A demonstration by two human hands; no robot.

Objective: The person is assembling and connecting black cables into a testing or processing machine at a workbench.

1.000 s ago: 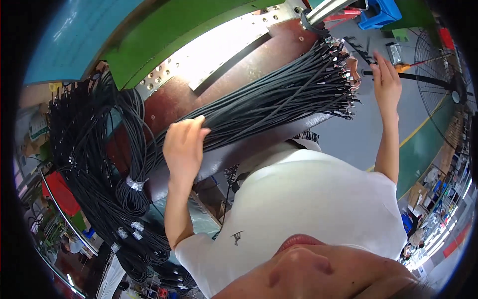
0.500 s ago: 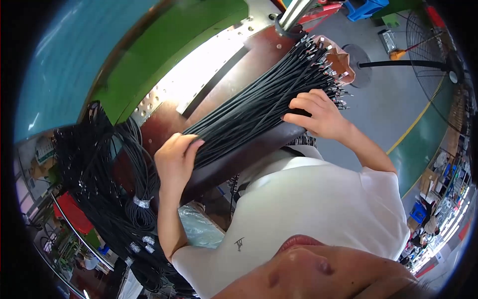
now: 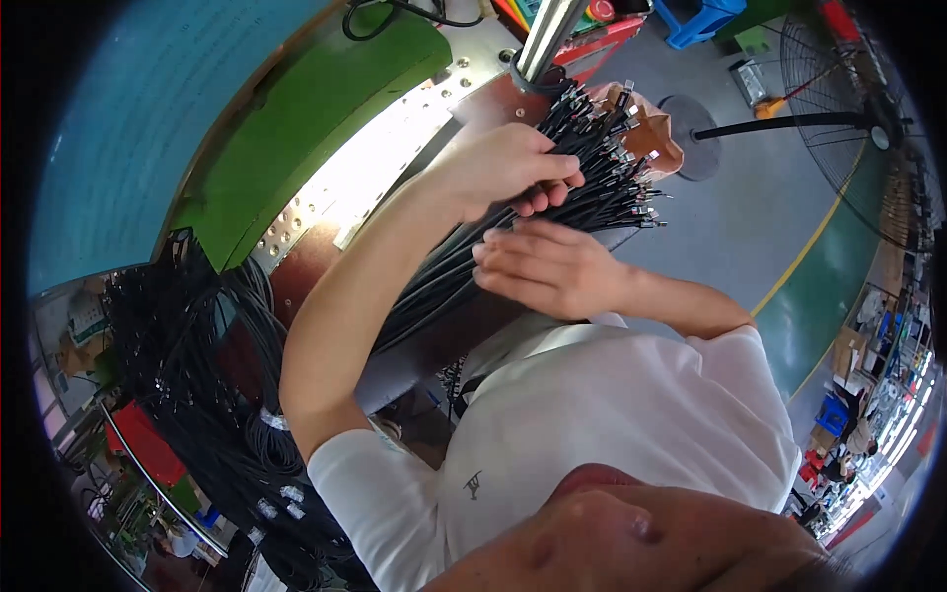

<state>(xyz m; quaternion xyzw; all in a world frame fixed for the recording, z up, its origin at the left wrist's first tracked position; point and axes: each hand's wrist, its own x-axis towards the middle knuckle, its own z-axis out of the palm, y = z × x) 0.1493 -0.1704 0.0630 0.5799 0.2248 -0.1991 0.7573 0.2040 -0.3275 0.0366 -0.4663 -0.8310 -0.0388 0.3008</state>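
A thick bundle of black cables (image 3: 434, 286) lies slantwise across the dark red-brown work surface. Its plug ends (image 3: 631, 187), many with metal tips, fan out at the far right. My left hand (image 3: 513, 170) reaches over the bundle close to those ends, its thumb and fingers curled around some of the cables. Just below it, my right hand (image 3: 547, 268) lies along the near side of the bundle, fingers stretched out side by side. Part of the bundle is hidden behind my left forearm and both hands.
More black cables (image 3: 187, 365) hang at the left, some tied in coils. A green panel (image 3: 316, 118) and a bright perforated metal strip (image 3: 365, 158) run behind the bundle. A metal post (image 3: 552, 39) stands at the back. Brown paper (image 3: 656, 143) and a fan (image 3: 838, 128) are at right.
My left hand has left the bundle's left part and crossed over to near the plug ends. My right hand has shifted left and down, beside the bundle.
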